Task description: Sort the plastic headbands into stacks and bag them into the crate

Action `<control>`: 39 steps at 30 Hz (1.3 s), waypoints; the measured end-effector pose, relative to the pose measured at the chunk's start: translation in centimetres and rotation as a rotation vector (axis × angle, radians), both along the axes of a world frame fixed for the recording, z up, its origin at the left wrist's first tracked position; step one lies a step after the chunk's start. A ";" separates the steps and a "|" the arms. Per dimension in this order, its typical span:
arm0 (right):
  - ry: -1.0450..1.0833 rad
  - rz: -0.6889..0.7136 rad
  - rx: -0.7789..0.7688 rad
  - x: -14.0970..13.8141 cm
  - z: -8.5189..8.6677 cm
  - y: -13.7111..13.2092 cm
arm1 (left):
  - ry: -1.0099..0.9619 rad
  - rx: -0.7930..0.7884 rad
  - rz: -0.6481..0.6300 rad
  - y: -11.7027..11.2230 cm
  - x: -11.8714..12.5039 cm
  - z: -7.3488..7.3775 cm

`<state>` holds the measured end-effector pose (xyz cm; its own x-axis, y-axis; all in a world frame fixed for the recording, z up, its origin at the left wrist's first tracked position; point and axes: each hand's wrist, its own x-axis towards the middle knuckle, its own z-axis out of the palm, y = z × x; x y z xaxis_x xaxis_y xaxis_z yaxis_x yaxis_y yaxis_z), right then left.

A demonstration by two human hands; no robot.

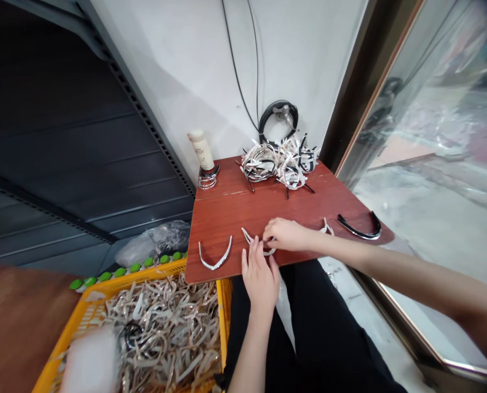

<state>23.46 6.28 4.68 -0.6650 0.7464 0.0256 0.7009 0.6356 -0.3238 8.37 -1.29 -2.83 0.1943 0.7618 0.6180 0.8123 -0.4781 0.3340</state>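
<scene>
At the table's front edge, my left hand lies with fingers stretched out over a curved white piece. My right hand is closed, its fingers pinched on the same piece, which the hands partly cover. Left of them lies another curved white piece, open end facing away. A further white piece shows behind my right forearm, and a black curved piece rests at the right edge. A whitish film strip hangs below my left hand over the lap.
The red-brown table bears a heap of curved pieces, a cable coil and a pale bottle standing on stacked rings. A yellow crate full of strips stands lower left, beside green-capped bottles. Glass borders the right.
</scene>
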 end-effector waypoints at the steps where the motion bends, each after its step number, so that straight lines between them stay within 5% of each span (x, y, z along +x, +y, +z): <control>1: 0.018 0.005 -0.016 -0.2 -0.2 -0.6 | 0.008 0.000 0.008 0.1 0.0 -0.1; 7: 0.105 -0.019 0.125 1.0 0.4 -1.3 | 0.051 0.000 0.026 0.3 -0.1 -0.4; 12: -0.040 -0.603 0.388 8.7 0.8 5.1 | 0.035 -0.001 0.034 0.2 0.1 0.0; 14: -0.198 -0.698 0.439 11.6 0.1 7.2 | 0.017 0.000 0.029 0.2 0.2 0.0; 19: -0.331 -0.538 0.481 14.9 -1.4 8.2 | -0.003 0.004 0.024 0.3 0.2 0.0; 30: -0.356 -0.485 0.503 15.7 -1.3 8.4 | -0.012 -0.022 0.021 0.1 0.3 0.0; 35: 0.071 -0.595 0.483 15.6 1.7 5.6 | -0.011 -0.037 0.006 0.0 0.2 -0.1; 39: 0.822 -0.762 0.119 12.1 2.9 2.3 | -0.048 -0.058 0.029 0.0 0.6 0.1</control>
